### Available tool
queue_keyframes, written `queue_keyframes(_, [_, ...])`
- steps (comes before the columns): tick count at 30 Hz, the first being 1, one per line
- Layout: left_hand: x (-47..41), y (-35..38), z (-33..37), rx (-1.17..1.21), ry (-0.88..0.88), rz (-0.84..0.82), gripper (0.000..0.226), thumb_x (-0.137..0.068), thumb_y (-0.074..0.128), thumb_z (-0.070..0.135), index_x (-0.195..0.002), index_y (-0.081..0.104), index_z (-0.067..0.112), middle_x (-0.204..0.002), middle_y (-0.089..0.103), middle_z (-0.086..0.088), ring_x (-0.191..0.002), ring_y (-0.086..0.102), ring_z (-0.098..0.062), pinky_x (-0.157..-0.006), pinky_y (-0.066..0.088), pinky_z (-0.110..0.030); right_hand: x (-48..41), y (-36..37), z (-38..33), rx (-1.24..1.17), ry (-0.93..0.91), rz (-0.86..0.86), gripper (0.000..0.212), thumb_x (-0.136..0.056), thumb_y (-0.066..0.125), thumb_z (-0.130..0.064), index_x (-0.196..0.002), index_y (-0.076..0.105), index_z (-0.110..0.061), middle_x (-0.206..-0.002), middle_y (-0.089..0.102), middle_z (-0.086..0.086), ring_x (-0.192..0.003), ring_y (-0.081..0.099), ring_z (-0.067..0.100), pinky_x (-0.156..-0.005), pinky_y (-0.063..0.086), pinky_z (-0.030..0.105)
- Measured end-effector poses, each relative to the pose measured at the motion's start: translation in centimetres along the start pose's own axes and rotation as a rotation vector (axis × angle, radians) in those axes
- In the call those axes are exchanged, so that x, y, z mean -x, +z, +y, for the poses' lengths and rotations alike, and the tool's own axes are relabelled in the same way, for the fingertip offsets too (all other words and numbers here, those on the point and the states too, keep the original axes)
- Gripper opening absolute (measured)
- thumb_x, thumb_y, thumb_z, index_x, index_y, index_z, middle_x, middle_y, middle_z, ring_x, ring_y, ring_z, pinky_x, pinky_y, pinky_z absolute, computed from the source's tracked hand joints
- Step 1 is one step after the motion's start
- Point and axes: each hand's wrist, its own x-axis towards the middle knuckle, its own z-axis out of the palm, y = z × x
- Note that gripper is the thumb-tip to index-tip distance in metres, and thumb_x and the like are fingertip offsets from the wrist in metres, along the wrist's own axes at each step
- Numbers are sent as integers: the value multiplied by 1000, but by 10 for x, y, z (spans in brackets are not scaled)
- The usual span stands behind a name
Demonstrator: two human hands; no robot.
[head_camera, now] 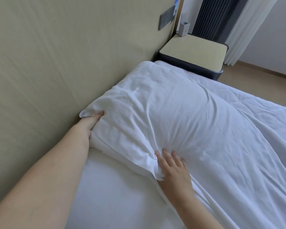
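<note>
White soft pillow (pixel 155 113) in a wrinkled case lies at the head edge of the bed, with its long side against the beige padded headboard wall (pixel 40 63) and its far end near the dark bedside cabinet with a pale top (pixel 193 50). The left hand (pixel 92 123) is clamped on the pillow corner beside the wall, thumb pressed into the cloth. The right hand (pixel 173 169) lies flat on the near corner, fingers straight and a little apart. I judge the placing is almost done. What is left is to release it, smooth the case, and tidy the white duvet (pixel 238 146) over the smooth white bed sheet (pixel 114 195).
</note>
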Motion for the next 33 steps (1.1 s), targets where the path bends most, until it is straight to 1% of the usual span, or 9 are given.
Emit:
queue_keyframes(5, [0, 4, -3, 23, 64, 246, 79, -72, 75, 21, -138, 34, 8, -137, 47, -13, -117, 54, -28, -95, 43, -38, 3, 2, 0, 5, 1, -31, 94, -28, 91, -29, -111, 47, -24, -100, 71, -1, -87, 70, 25, -67, 55, 37])
queue_keyframes(9, [2, -15, -28, 407, -44, 269, 72, -65, 77, 41, -126, 50, 13, -103, 61, -1, -67, 65, -13, -55, 44, -28, 11, 4, 10, -103, -57, -35, 91, -33, 92, -17, -111, 46, -27, -104, 68, -5, -94, 68, 23, -75, 54, 32])
queue_keyframes(13, [14, -29, -53, 531, -171, 7, 65, -81, 51, 62, -125, 52, 14, -124, 57, -7, -107, 56, -23, -82, 49, -38, 12, 5, 13, -158, -85, -16, 90, -32, 91, -7, -110, 47, -26, -104, 68, -4, -94, 68, 26, -72, 55, 35])
queue_keyframes(16, [22, -22, -41, 518, -87, -105, 63, -82, 47, 65, -123, 53, 19, -115, 58, -7, -104, 56, -24, -86, 45, -37, 13, 10, 12, -195, -119, 116, 71, -47, 76, -2, -108, 48, -27, -112, 61, -4, -103, 58, 31, -79, 48, 39])
queue_keyframes(19, [27, -12, -8, 514, 19, 9, 56, -79, 62, 51, -124, 52, 20, -118, 57, -2, -107, 55, -24, -84, 43, -34, 15, 15, 11, -163, -128, 177, 65, -48, 65, -3, -106, 48, -27, -107, 69, -1, -105, 51, 26, -76, 52, 41])
queue_keyframes(22, [25, 9, 18, 436, 134, 169, 75, -73, 75, 31, -136, 38, 13, -132, 50, -6, -120, 50, -26, -98, 39, -32, 16, 21, 11, -119, -137, 190, 51, -59, 42, -8, -106, 49, -26, -104, 71, 2, -105, 44, 24, -80, 35, 39])
queue_keyframes(25, [31, 30, 38, 345, 356, 235, 69, -77, 70, 9, -137, 35, 14, -135, 47, -1, -117, 49, -19, -86, 34, -21, 15, 28, 9, -90, -122, 234, 47, -61, 32, -14, -103, 48, -24, -99, 72, 3, -101, 44, 25, -79, 42, 44])
queue_keyframes(29, [47, 38, 43, 312, 556, 265, 60, -79, 64, 1, -132, 41, 17, -128, 47, 4, -101, 42, -5, -84, 34, -17, 15, 33, 7, -21, -158, 276, 44, -58, 50, -18, -102, 47, -25, -112, 62, -1, -101, 44, 26, -78, 46, 47])
queue_keyframes(33, [90, 40, 55, 205, 793, 267, 56, -78, 65, 2, -128, 46, 16, -112, 46, 11, -102, 44, -4, -85, 35, -14, 16, 24, 5, -95, -73, -76, 93, -21, 86, -40, -102, 44, -25, -98, 72, -5, -101, 49, 27, -63, 55, 44])
